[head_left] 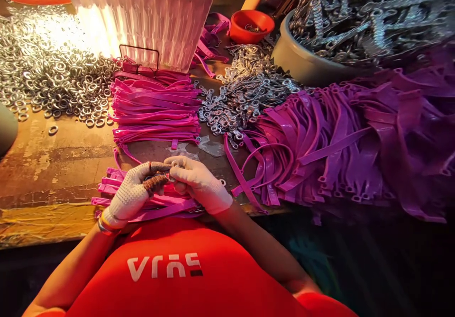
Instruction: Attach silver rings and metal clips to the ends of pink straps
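Note:
My left hand [130, 191], in a dotted white glove with worn brown fingertips, meets my right hand [204, 182] over the table's near edge. The right hand wears a smooth white glove. Between the pinched fingertips of both is a small metal link [175, 164], mostly covered by the fingers. Both hands are closed. Underneath them lies a small batch of pink straps [156, 212]. Just beyond is a larger stacked row of pink straps [156, 104] with looped ends.
Loose metal rings [53, 80] cover the left. Metal links [245, 94] lie heaped centre right, before a tub [305, 56] full of metal pieces. Purple straps [320, 146] spread across the right. A ribbed translucent panel [149, 18] and an orange bowl [252, 25] stand behind.

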A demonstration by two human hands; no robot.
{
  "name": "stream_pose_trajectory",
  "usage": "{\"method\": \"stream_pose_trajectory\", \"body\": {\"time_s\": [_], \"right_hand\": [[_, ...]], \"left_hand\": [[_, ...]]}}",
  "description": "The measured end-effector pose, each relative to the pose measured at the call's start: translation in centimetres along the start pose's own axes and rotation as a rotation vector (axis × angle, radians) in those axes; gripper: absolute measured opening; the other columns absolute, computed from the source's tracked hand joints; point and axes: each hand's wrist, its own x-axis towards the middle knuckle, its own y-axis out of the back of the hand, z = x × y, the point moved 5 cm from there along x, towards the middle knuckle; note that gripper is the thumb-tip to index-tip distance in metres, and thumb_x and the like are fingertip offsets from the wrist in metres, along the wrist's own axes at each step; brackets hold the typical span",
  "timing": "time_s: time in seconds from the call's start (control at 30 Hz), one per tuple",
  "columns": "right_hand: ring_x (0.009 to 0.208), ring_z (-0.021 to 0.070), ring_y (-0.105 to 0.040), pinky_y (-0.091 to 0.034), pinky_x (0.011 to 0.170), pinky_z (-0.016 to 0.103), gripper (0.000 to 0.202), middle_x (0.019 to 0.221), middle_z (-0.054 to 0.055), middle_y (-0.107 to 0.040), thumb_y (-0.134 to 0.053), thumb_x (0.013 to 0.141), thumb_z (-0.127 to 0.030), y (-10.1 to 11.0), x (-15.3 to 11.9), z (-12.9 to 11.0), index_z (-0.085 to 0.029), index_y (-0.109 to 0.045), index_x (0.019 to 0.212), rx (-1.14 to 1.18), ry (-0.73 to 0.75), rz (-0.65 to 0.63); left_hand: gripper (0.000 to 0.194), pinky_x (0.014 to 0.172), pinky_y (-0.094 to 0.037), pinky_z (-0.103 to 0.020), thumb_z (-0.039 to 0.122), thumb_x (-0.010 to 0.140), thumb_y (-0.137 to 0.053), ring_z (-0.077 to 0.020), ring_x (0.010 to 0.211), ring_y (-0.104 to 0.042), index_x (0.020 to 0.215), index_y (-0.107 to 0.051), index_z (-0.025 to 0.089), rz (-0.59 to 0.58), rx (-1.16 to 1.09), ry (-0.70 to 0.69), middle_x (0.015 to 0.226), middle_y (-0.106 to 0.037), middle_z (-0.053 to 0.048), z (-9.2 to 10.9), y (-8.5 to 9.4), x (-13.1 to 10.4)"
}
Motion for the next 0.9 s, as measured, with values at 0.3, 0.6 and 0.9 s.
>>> {"method": "stream_pose_trajectory", "body": {"time_s": [0.3, 0.6, 0.9], "right_hand": [[0.048, 0.0049, -0.030, -0.019, 0.046, 0.021, 0.041, 0.066, -0.008, -0.047, -0.073, 0.080, -0.049, -0.1, -0.4, 0.6, -0.017, -0.062, 0.103, -0.148, -0.009, -0.026], [0.110, 0.0189, -0.060, -0.043, 0.096, 0.032, 0.033, 0.122, 0.010, -0.067, -0.045, 0.102, -0.036, -0.8, -1.8, -2.5, -0.017, -0.059, 0.125, -1.002, 0.504, 0.107], [0.071, 0.0185, -0.061, -0.036, 0.064, 0.030, 0.027, 0.079, 0.005, -0.071, -0.049, 0.100, -0.037, -1.1, -1.0, -2.5, -0.016, -0.066, 0.098, -1.607, 0.540, 0.137]], "left_hand": [[0.019, 0.061, -0.046, -0.022, 0.031, 0.095, -0.060, -0.0108, 0.066, -0.056, 0.106, -0.064, 0.016, -0.048, 0.353, -0.214, 0.085, -0.066, -0.002, -0.2, 0.2, 0.1], [0.018, 0.055, -0.038, -0.020, 0.034, 0.095, -0.059, -0.0095, 0.062, -0.044, 0.088, -0.054, 0.018, -0.029, 0.263, -0.135, 0.074, -0.054, 0.002, -0.1, -0.6, 0.4], [0.036, 0.035, -0.022, -0.017, 0.054, 0.093, -0.056, -0.0069, 0.038, -0.028, 0.082, -0.048, 0.021, 0.010, -0.129, 0.224, 0.051, -0.039, 0.008, -0.5, -1.4, 1.2]]}}
